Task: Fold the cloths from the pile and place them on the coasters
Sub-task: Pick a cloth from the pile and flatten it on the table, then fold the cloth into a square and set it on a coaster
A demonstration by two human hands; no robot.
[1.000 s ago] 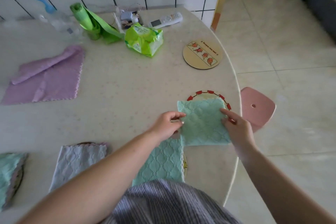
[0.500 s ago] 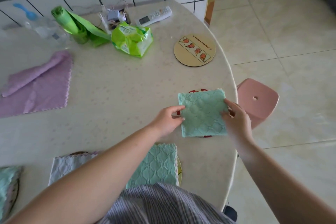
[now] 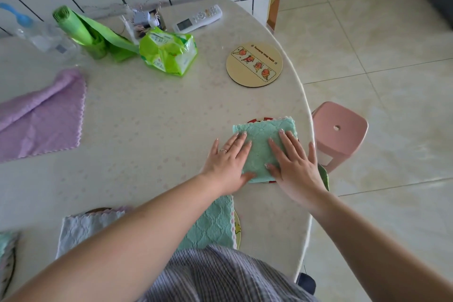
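**Both hands flat on a folded green cloth at the table's right edge**

The folded green cloth (image 3: 262,147) lies right of centre in the frame, near the rounded right edge of the table (image 3: 147,130). It sits on a coaster (image 3: 255,120), of which only a red-and-white sliver shows past the cloth's upper edge and a bit more at its lower edge. The left hand (image 3: 229,160) rests flat on the cloth's left part, fingers straight and slightly spread, a ring on one finger, the thumb along the lower edge. The right hand (image 3: 293,162) lies flat on the right part, fingers likewise straight and spread, its outer fingers reaching past the cloth toward the table edge.

Just below, partly under the left forearm, a second green cloth (image 3: 210,225) covers a yellow-rimmed coaster (image 3: 237,228). To the lower left, a pale folded cloth (image 3: 81,228) lies over another coaster. At the far lower-left corner, more cloth on a dark-rimmed coaster is cut off by the frame.

A bare round coaster with cartoon figures (image 3: 254,64) sits in the upper middle right. An unfolded purple cloth (image 3: 41,115) lies at the left edge. Along the tiled wall at the top are a green bag roll (image 3: 81,29), a green tissue pack (image 3: 169,52) and a white remote (image 3: 198,18). A pink stool (image 3: 339,132) stands on the floor beside the table at right.
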